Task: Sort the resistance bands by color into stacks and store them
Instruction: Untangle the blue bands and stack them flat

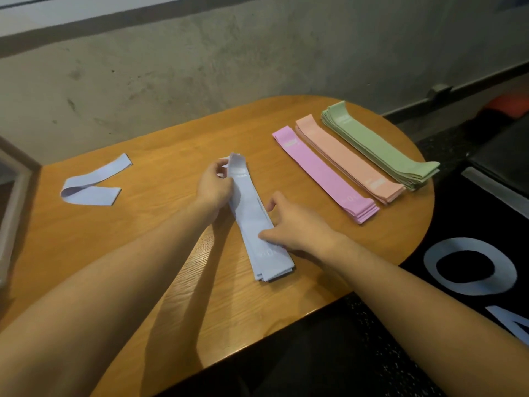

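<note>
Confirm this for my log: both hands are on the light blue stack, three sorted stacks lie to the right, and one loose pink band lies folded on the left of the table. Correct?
Not quite. In the head view the loose band on the left is light blue, not pink. The rest holds: left hand and right hand on the light blue stack, with pink stack, peach stack and green stack to the right.

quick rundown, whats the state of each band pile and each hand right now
blue stack: flat on the table, far end lifted
left hand: grip pinching the stack's raised far end
right hand: fingers pressing on the stack's near half
loose blue band: lying apart at the left, folded over, unstacked
pink stack: flat, neat
peach stack: flat, neat, beside the pink
green stack: flat, thickest pile, ends slightly fanned
</note>
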